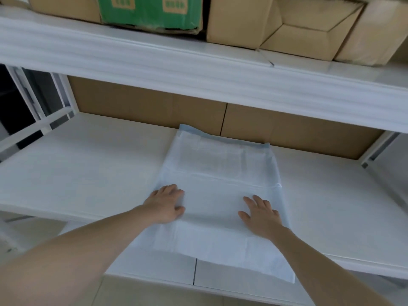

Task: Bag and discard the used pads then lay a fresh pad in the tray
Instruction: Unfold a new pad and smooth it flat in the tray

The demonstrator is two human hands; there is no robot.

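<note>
— Head view: where's the pad (220, 173)?
— Flat on the white shelf (88, 164), its far edge against the brown cardboard (143, 102) at the back.
— And the hands?
— Left hand (165, 204) and right hand (260, 213) both press its near half, fingers straight and slightly spread, holding nothing.
— Above?
— Boxes (242, 21) on the upper shelf.

At the top of the frame, the row of brown cardboard boxes (240, 21) and the green printed carton (152, 12) are cut off by the upper edge, the carton's markings too blurred to read. In the lower middle, both bare forearms run out of the bottom corners. The far edge of the pale blue-white absorbent pad (217, 173) turns up against the cardboard, hiding what lies behind it.
</note>
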